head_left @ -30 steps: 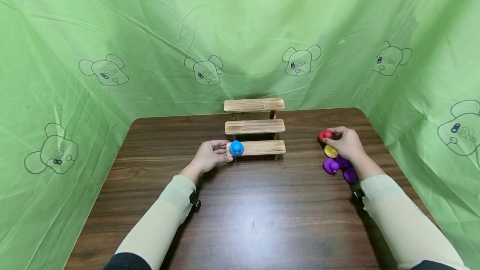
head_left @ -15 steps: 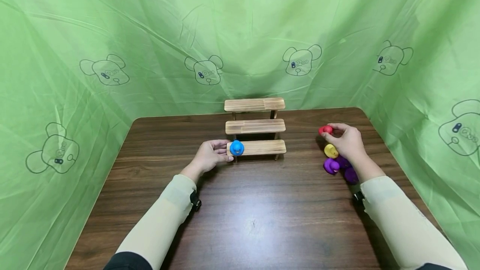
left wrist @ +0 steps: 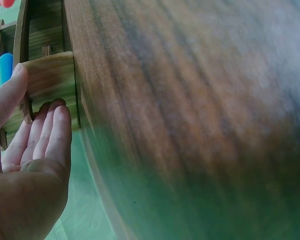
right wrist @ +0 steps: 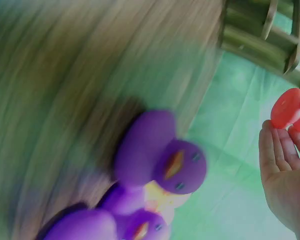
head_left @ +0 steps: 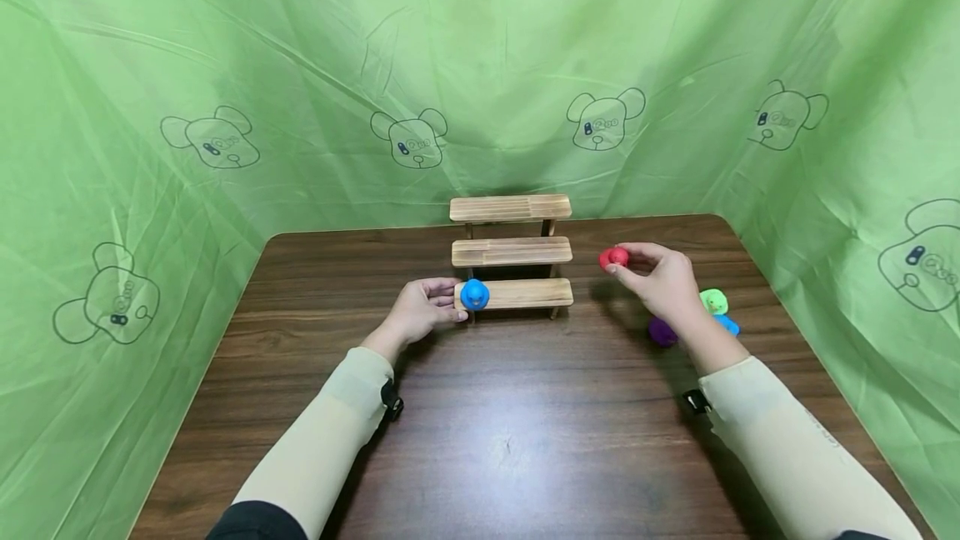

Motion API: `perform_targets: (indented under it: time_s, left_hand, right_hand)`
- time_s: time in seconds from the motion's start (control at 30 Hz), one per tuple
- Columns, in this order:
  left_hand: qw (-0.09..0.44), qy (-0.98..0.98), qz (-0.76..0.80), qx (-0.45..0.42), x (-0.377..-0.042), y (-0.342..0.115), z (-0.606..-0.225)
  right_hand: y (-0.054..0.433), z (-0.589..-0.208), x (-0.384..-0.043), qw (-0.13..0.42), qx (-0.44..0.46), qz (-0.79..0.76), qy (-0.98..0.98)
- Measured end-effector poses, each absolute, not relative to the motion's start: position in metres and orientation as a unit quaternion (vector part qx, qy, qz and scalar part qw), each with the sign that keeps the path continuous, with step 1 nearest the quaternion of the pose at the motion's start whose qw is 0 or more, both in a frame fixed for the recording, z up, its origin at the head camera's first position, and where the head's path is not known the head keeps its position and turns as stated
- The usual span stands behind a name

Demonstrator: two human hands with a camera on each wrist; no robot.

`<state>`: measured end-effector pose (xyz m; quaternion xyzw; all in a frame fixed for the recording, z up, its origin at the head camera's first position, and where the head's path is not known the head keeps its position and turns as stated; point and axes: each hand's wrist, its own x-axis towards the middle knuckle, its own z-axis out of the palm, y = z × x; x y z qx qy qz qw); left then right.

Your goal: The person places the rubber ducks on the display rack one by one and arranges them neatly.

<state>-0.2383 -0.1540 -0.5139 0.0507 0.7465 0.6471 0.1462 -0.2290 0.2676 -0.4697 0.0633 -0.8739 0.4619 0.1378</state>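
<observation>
A small three-step wooden display shelf (head_left: 525, 293) stands at the back of the table. On the left end of its bottom step sits a blue rubber duck (head_left: 475, 295). My left hand (head_left: 422, 312) holds that end of the shelf, thumb at the front and fingers behind; the left wrist view shows the thumb (left wrist: 15, 85) at the plank's edge beside the duck. To the right of the shelf, my right hand (head_left: 663, 277) pinches a red rubber duck (head_left: 614, 259) above the table. The right wrist view shows the red duck (right wrist: 287, 110) at the fingertips.
Under and beside my right forearm lie a purple duck (head_left: 663, 332), a green duck (head_left: 714, 301) and a blue duck (head_left: 727, 324). A yellow duck (right wrist: 165, 197) shows among purple ones in the right wrist view. Green cloth (head_left: 502, 90) hangs behind the brown table (head_left: 495, 423).
My right hand has lifted the red duck off the table and carried it left toward the shelf, uncovering the green and blue ducks. My left hand has stayed at the shelf's end.
</observation>
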Motion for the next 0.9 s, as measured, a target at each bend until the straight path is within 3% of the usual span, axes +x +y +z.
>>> perform_targets:
  time_s: [0.5,0.73,0.9]
  left_hand:
    - [0.148,0.743,0.651,0.057,-0.238,-0.154,-0.513]
    - [0.145,0.747,0.645,0.064,-0.238,-0.154,-0.514]
    - [0.148,0.744,0.649,0.060,-0.239,-0.154,-0.514]
  right_hand:
    - [0.217,-0.469,-0.216,0.136,0.143,0.508,-0.838]
    - [0.191,-0.448,-0.198,0.124,0.171,0.515,-0.831]
    - [0.187,-0.474,-0.211,0.108,0.178,0.528,-0.824]
